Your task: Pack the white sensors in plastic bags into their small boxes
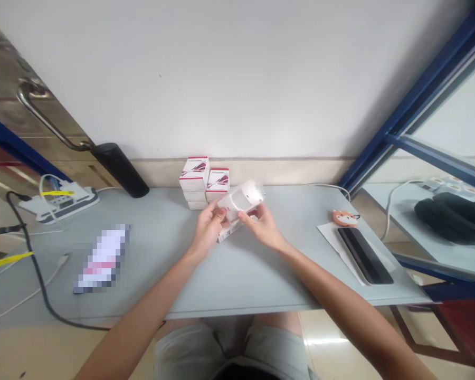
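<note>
Both hands hold a white plastic device (pixel 241 199) above the middle of the table; it looks like a motion sensor, perhaps in a clear bag, and is tilted up to the right. My left hand (pixel 209 227) has its fingers closed on the device's left end. On the right end, my right hand (pixel 264 227) grips with the thumb in front and the fingers behind. Partly hidden beneath the device is a white printed box (pixel 228 231) on the table. Just behind my left hand, several small white and red boxes (pixel 194 174) stand stacked near the wall.
At left on the grey table (pixel 154 274) are a power strip (pixel 69 200), cables, a black cylinder (pixel 121 170) and a blurred-out packet (pixel 103 258). To the right lie a black phone (pixel 364 255) on white paper and an orange-and-white item (pixel 345 218). A blue-framed partition (pixel 427 150) bounds the right side.
</note>
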Demonstrator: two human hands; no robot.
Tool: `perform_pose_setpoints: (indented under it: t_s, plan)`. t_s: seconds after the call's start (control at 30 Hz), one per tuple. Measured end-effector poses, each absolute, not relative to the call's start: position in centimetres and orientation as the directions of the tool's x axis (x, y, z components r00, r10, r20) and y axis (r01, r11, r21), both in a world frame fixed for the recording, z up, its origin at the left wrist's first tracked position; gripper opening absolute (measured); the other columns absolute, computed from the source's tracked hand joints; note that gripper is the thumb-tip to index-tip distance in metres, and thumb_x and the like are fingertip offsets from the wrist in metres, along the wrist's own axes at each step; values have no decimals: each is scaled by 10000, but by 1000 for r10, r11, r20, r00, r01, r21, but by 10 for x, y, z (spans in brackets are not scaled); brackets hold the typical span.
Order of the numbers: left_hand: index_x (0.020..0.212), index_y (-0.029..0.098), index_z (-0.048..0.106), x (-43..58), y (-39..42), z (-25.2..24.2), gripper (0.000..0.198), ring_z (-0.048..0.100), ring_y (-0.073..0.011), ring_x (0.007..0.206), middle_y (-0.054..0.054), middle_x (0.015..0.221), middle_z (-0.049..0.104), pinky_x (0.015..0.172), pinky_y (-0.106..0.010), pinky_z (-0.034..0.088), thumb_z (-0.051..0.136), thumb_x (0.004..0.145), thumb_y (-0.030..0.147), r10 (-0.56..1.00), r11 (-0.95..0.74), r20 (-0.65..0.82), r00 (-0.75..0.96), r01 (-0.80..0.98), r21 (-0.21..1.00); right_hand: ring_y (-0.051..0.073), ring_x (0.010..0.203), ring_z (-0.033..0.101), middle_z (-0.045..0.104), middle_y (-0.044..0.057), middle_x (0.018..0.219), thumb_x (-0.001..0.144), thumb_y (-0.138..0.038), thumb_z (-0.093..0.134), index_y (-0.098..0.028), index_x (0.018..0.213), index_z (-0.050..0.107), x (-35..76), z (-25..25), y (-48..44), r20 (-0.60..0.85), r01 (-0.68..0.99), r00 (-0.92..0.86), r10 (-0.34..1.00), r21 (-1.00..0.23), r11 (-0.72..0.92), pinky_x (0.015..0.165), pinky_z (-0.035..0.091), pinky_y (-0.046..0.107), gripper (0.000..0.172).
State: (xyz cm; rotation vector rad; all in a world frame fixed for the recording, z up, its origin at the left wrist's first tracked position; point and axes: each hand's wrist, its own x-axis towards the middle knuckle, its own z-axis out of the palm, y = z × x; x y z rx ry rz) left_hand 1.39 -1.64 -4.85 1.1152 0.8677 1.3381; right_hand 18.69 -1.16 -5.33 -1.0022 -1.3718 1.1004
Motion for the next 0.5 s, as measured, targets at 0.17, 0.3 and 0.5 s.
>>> perform_pose_setpoints:
  t_s: [0.17, 0.3, 0.5]
  plan:
    - [1268, 160, 681, 14, -19, -43, 642, 765, -254, 947, -125, 1117, 791, 793, -331, 628, 842, 787, 554, 992, -129, 125, -31, -201, 971, 241, 1047, 665, 732, 100, 1189, 891, -705, 644, -218, 1216, 669, 191, -41, -10, 317, -145, 10, 948, -938, 315, 919, 540, 351, 586]
    - [1032, 154, 709, 13, -21, -44, 546, 744, -195, 710, -70, 848, 797, 648, -263, 587, 909, 692, 531, 974, -186, 171, -151, -96, 978, 252, 1062, 670, 756, 78, 1133, 880, -682, 682, -208, 1146, 720, 198, -35, -6, 258, -198, 18, 966, -946, 257, 935, 526, 342, 545]
    - [757, 196, 608, 11, -23, -40, 424, 687, -165, 560, -3, 627, 713, 511, -223, 493, 884, 717, 516, 927, -243, 238, -290, 20, 970, 253, 1032, 686, 764, 58, 1068, 918, -709, 600, -225, 979, 761, 204, -30, -2, 148, -358, -71, 986, -927, 113, 896, 548, 357, 514]
